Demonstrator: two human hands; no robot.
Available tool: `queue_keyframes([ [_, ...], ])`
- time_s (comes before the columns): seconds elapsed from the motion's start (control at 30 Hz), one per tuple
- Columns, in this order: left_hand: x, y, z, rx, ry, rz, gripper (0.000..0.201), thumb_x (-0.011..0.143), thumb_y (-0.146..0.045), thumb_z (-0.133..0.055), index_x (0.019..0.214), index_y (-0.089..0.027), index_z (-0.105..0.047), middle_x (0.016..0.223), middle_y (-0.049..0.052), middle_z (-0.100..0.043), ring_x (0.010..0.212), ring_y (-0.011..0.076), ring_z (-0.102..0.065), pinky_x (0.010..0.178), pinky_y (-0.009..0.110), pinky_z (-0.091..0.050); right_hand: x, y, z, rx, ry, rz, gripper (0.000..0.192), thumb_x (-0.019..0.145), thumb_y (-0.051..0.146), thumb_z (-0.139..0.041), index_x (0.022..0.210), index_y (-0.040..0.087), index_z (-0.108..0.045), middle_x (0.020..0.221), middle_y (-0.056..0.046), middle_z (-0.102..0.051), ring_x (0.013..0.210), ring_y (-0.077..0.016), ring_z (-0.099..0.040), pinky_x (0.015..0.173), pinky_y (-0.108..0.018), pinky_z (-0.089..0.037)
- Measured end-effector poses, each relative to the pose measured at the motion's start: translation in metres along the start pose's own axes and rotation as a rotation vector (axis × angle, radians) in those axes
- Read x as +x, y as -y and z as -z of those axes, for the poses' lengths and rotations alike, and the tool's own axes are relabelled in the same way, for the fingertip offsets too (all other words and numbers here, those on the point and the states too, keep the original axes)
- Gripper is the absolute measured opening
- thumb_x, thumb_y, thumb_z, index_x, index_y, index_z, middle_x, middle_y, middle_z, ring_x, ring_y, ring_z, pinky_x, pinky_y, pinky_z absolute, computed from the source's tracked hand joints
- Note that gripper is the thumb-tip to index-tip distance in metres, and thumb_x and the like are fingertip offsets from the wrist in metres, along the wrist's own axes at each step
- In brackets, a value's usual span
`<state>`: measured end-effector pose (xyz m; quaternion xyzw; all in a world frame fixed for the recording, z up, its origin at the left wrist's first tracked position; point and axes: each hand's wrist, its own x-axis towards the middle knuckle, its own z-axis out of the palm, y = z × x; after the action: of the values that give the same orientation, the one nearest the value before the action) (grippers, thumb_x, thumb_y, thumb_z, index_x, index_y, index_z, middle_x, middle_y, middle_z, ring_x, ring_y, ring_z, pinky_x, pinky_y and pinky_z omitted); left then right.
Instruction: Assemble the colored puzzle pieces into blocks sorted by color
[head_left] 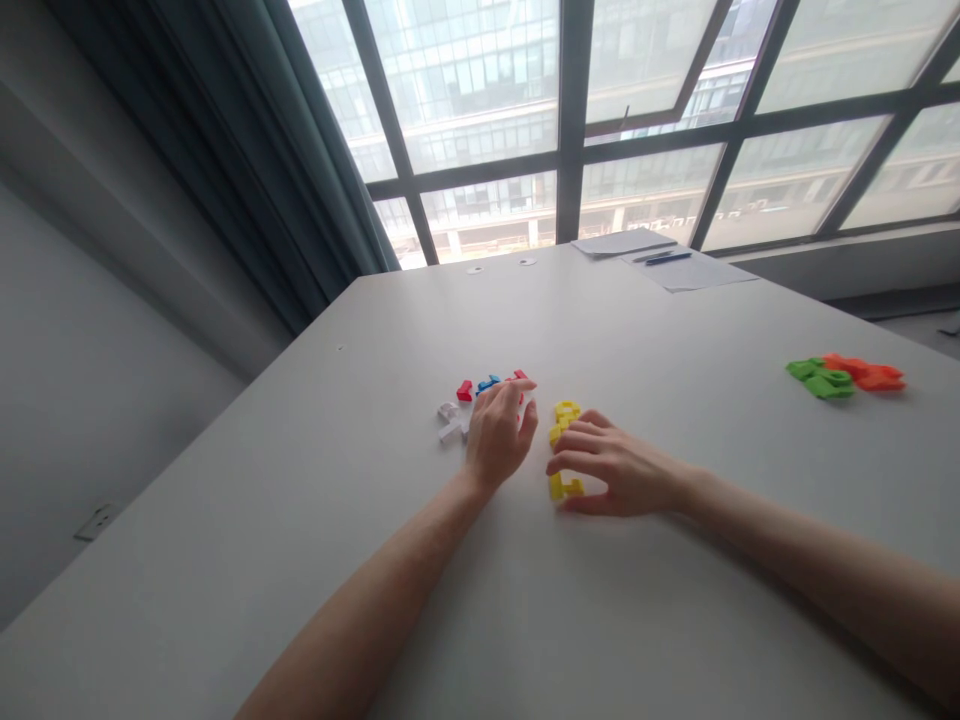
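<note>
Small plastic pieces lie on the white table (300,520) around both hands. My left hand (501,435) reaches over a mixed group, its fingers apart and partly covering the pieces. Beside it are a red piece (465,391), a blue piece (489,382) and white pieces (450,431); more red shows behind the fingertips. My right hand (606,465) spreads its fingers around a column of yellow pieces (557,433). Thumb and fingers are apart there, with a yellow piece (566,487) visible between them. Its fingertips hide part of the column; whether they touch it is hard to make out.
Green pieces (821,377) and orange pieces (866,373) lie together farther right. Paper sheets (697,272) and a dark pen (667,258) rest at the far edge by the window (480,120). A dark curtain (247,150) hangs at the left.
</note>
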<state>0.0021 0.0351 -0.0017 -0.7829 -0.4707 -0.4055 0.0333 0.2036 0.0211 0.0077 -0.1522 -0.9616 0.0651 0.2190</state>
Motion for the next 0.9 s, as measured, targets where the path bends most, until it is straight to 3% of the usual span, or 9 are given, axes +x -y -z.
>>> queue_keyframes([
  [0.1,0.0,0.0,0.0,-0.005,-0.006,0.019,0.017,0.092,-0.016,-0.046,0.107,-0.02,-0.055,0.103,0.005,-0.068,0.1,0.0203,-0.06,0.093,0.035,-0.042,0.001,0.004,-0.005,-0.033,0.025,0.036,0.02,0.092,0.033,-0.052,0.106,0.023,-0.062,0.093,-0.006,-0.066,0.087,-0.0186,-0.056,0.092,-0.037,-0.036],
  [0.2,0.0,-0.001,0.0,-0.011,-0.016,-0.01,0.016,0.092,-0.015,-0.046,0.103,-0.02,-0.056,0.1,0.004,-0.067,0.098,0.0201,-0.06,0.092,0.034,-0.042,0.0,0.002,-0.007,-0.041,-0.005,0.04,0.015,0.093,0.032,-0.052,0.096,0.022,-0.063,0.086,-0.004,-0.065,0.083,-0.0172,-0.055,0.089,-0.035,-0.036],
  [0.43,0.0,-0.004,0.003,-0.021,-0.03,-0.076,0.014,0.089,-0.012,-0.044,0.094,-0.02,-0.055,0.091,0.004,-0.066,0.09,0.0197,-0.058,0.086,0.034,-0.042,0.001,-0.004,-0.001,-0.014,-0.235,0.028,0.007,0.091,0.027,-0.057,0.089,0.022,-0.063,0.071,0.0,-0.066,0.069,-0.0131,-0.059,0.082,-0.031,-0.039],
  [0.53,0.001,-0.005,0.005,-0.029,-0.011,-0.099,0.013,0.09,-0.015,-0.043,0.094,-0.02,-0.055,0.091,0.004,-0.066,0.091,0.0199,-0.058,0.086,0.034,-0.041,0.001,-0.004,0.001,0.022,-0.38,-0.09,0.007,0.09,0.027,-0.06,0.088,0.022,-0.063,0.067,0.001,-0.064,0.065,-0.0123,-0.058,0.076,-0.031,-0.04],
  [0.67,0.0,-0.009,0.006,0.006,-0.006,-0.212,0.014,0.094,-0.032,-0.047,0.096,-0.02,-0.054,0.095,0.005,-0.067,0.094,0.0221,-0.058,0.087,0.037,-0.041,0.0,-0.007,0.002,0.046,-0.563,-0.373,0.012,0.09,0.031,-0.061,0.082,0.021,-0.064,0.066,0.001,-0.063,0.062,-0.0131,-0.056,0.072,-0.031,-0.042],
  [0.8,-0.001,-0.015,0.004,0.065,0.003,-0.327,0.035,0.089,-0.052,-0.054,0.099,-0.019,-0.053,0.098,0.008,-0.067,0.095,0.0243,-0.059,0.088,0.039,-0.041,-0.001,-0.01,0.001,0.051,-0.599,-0.542,0.018,0.088,0.034,-0.062,0.075,0.022,-0.064,0.064,0.002,-0.064,0.061,-0.0139,-0.055,0.069,-0.031,-0.042],
  [0.9,-0.001,-0.021,0.003,0.107,-0.008,-0.343,0.03,0.088,-0.048,-0.058,0.098,-0.02,-0.053,0.092,0.006,-0.067,0.091,0.0228,-0.061,0.091,0.039,-0.04,0.0,-0.01,0.0,0.043,-0.575,-0.549,0.02,0.088,0.034,-0.062,0.073,0.022,-0.065,0.062,0.003,-0.063,0.059,-0.0134,-0.056,0.07,-0.031,-0.041],
])
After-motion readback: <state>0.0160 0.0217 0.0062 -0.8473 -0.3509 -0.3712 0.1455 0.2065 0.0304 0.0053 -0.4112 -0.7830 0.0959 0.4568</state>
